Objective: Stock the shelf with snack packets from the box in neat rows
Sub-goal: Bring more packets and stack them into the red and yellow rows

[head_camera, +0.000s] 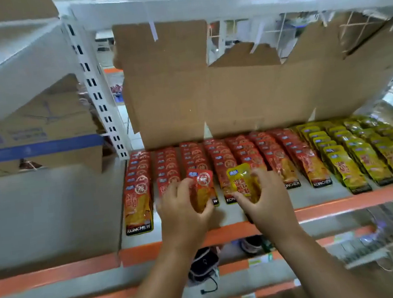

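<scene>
Gripping one packet in each hand, I have my left hand [181, 205] closed around a red snack packet [202, 189] and my right hand [263, 196] closed around a yellow snack packet [243, 183], both held just above the front of the grey shelf [319, 199] with its orange front edge. Behind them lie rows of red packets [238, 158], overlapping front to back, with rows of yellow packets [360, 152] to their right. An opened cardboard box [221, 92] with torn flaps stands upright at the back, walling off the rear of the shelf. To the left, a white slotted upright [97, 91] separates this bay from another carton [34, 133] banded with blue tape. Lower orange-edged shelves sit below my forearms.
</scene>
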Demonstrator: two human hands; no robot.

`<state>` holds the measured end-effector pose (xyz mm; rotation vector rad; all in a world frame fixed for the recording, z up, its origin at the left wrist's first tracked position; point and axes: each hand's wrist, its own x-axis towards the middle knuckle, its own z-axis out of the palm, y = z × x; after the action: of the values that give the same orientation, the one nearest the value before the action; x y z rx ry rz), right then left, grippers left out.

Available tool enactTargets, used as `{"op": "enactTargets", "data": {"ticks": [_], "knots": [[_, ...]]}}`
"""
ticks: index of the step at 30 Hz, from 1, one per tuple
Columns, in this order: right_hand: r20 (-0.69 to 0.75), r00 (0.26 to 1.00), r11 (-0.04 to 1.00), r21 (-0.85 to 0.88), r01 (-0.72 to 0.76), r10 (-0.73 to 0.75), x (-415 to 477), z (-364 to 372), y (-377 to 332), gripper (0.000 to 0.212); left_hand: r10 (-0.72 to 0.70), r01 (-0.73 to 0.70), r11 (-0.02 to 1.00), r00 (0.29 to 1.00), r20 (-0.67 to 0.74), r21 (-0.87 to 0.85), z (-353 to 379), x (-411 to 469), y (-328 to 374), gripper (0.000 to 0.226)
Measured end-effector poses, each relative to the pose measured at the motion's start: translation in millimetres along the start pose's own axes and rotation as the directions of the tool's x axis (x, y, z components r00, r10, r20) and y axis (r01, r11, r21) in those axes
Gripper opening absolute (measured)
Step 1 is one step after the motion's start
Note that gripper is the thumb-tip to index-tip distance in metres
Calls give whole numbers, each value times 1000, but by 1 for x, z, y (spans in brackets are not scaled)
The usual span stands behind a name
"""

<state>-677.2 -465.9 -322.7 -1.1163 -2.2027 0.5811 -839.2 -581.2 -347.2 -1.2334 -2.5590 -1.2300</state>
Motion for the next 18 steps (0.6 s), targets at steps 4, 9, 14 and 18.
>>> {"op": "enactTargets", "data": {"ticks": [4, 9, 14, 18], "knots": [[61, 996, 997, 58, 57, -61, 18, 1, 37, 48, -110, 115, 993, 988, -112, 39, 33, -5, 19, 65], [66, 992, 990, 98, 104, -111, 36, 6, 57, 51, -198, 217, 971, 965, -172, 99, 43, 1, 30, 64], [63, 986, 979, 140, 145, -155, 37, 15, 68, 50, -181, 219, 941, 970, -163, 259, 54, 0, 32, 60], [102, 987, 978, 182, 103, -123, 38, 18, 72, 50, -121, 171, 930, 979, -166, 326, 59, 2, 32, 55]]}}
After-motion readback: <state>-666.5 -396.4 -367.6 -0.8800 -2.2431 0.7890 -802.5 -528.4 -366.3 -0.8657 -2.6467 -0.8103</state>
